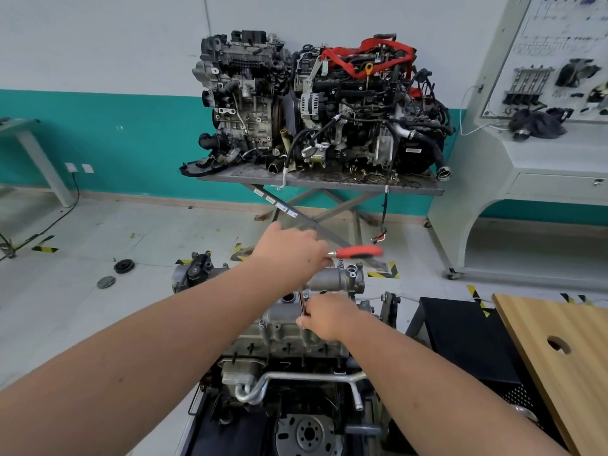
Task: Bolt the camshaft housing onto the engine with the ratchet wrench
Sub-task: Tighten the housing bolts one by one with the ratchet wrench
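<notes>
Red-handled ratchet wrench (357,252) in left hand (289,250).

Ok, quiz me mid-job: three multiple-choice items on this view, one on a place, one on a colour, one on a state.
1. Where does the wooden board lie?
A. right of the engine
B. left of it
C. on top of it

2. What colour is the ratchet wrench handle?
A. blue
B. red
C. yellow

3. What is the right hand doing?
A. hanging idle
B. resting flat on the floor
C. gripping the wrench's extension bar

Key: 1 A, the board sits at the right edge; 2 B, the grip past the left hand is red; 3 C, its fingers curl round the bar.
</notes>
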### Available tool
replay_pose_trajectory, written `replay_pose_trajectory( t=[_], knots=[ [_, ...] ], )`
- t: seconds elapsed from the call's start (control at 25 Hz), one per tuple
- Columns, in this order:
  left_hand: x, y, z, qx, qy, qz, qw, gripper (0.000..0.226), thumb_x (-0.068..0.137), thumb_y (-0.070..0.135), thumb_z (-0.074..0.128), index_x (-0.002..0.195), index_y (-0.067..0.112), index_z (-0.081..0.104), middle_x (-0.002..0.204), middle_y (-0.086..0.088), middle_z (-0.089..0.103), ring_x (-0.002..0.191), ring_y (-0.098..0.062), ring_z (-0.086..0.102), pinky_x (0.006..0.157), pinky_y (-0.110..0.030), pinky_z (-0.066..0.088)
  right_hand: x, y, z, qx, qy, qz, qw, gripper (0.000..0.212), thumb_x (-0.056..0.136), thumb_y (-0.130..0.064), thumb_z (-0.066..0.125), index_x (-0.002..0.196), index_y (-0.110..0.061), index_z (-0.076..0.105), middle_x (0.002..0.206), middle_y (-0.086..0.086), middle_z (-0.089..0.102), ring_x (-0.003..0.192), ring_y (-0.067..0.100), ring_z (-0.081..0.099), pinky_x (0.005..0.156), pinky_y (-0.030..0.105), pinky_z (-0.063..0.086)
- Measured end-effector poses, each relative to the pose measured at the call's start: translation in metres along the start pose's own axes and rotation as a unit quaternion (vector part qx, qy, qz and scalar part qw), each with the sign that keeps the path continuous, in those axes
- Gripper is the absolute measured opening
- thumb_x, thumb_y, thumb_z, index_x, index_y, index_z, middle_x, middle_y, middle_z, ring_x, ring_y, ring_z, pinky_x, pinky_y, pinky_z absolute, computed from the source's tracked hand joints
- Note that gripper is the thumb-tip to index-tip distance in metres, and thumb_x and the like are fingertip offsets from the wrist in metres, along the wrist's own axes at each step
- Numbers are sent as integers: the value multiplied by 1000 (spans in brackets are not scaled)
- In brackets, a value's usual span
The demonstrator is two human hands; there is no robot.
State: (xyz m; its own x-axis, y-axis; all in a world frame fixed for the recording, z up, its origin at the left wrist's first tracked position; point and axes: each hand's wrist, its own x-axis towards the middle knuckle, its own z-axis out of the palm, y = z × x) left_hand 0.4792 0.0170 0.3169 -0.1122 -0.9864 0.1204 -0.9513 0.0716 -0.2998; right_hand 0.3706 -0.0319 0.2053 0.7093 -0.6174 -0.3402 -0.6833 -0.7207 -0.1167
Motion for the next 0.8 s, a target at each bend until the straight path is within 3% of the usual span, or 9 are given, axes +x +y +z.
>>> replay_pose_trajectory(
  t=[0.08, 0.16, 0.28, 0.4, 0.52, 0.6, 0.68, 0.72, 0.8],
  knots=[
    [-15, -4, 20, 49, 199, 102, 974, 28, 94, 45, 55, 82, 23, 66, 87, 4, 60, 79, -20, 59, 74, -36, 42, -1, 0, 2, 20, 21, -3, 1000, 33, 102, -44, 49, 84, -16, 50, 72, -2, 49, 68, 18, 51, 61, 31, 38],
    [-26, -4, 42, -26, 331, 73, 941, 27, 87, 43, 65, 74, 20, 69, 90, 3, 66, 81, -20, 62, 74, -35, 46, -4, 0, 2, 43, 36, -11, 998, 32, 101, -41, 52, 83, -15, 48, 71, -4, 49, 62, 13, 50, 54, 26, 36],
    [-35, 18, 60, -362, 270, -72, 889, 36, 96, 45, 56, 108, 14, 70, 119, 1, 63, 106, -17, 60, 89, -38, 49, -3, 0, -1, 23, 13, -17, 999, 30, 102, -38, 50, 91, -13, 63, 90, 3, 67, 86, 22, 65, 78, 36, 52],
    [-33, 40, 61, -613, 250, -178, 728, 39, 103, 49, 34, 124, 29, 59, 119, 10, 64, 104, -4, 63, 92, -32, 53, -5, -2, -5, 17, -13, 4, 1000, 41, 102, -43, 45, 95, -16, 74, 96, 4, 72, 91, 23, 68, 90, 39, 52],
    [-20, 49, 50, -808, 172, -300, 477, 39, 104, 49, 32, 110, 30, 66, 93, -1, 75, 79, -13, 70, 82, -40, 53, -5, -3, -7, 0, -20, 5, 1000, 42, 103, -43, 43, 98, -15, 74, 99, 4, 72, 93, 22, 67, 92, 40, 52],
    [-12, 44, 46, -839, 124, -344, 403, 45, 103, 51, 37, 100, 20, 69, 79, -5, 74, 73, -18, 71, 76, -38, 48, -4, -2, -6, 1, -32, 10, 999, 44, 103, -45, 42, 103, -13, 72, 102, 5, 72, 96, 23, 67, 92, 40, 52],
    [-6, 31, 42, -836, 78, -381, 387, 41, 101, 48, 42, 94, 14, 64, 67, -2, 69, 68, -20, 71, 64, -32, 51, -2, 0, -4, 1, -24, 12, 1000, 46, 103, -47, 41, 98, -9, 68, 100, 5, 70, 93, 24, 65, 88, 38, 52],
    [-4, 23, 39, -827, 53, -390, 402, 36, 101, 45, 43, 95, 13, 61, 64, -1, 68, 67, -22, 72, 60, -31, 54, -2, 0, -3, -3, -16, 10, 1000, 45, 103, -48, 42, 94, -10, 64, 97, 5, 67, 90, 25, 63, 84, 37, 52],
    [-1, 7, 30, -768, -5, -381, 514, 29, 101, 38, 42, 96, 13, 56, 63, -1, 70, 70, -22, 74, 71, -37, 57, -2, 1, -1, -10, -5, 4, 1000, 42, 103, -49, 43, 88, -13, 60, 91, 5, 63, 83, 24, 60, 79, 37, 51]
  ],
)
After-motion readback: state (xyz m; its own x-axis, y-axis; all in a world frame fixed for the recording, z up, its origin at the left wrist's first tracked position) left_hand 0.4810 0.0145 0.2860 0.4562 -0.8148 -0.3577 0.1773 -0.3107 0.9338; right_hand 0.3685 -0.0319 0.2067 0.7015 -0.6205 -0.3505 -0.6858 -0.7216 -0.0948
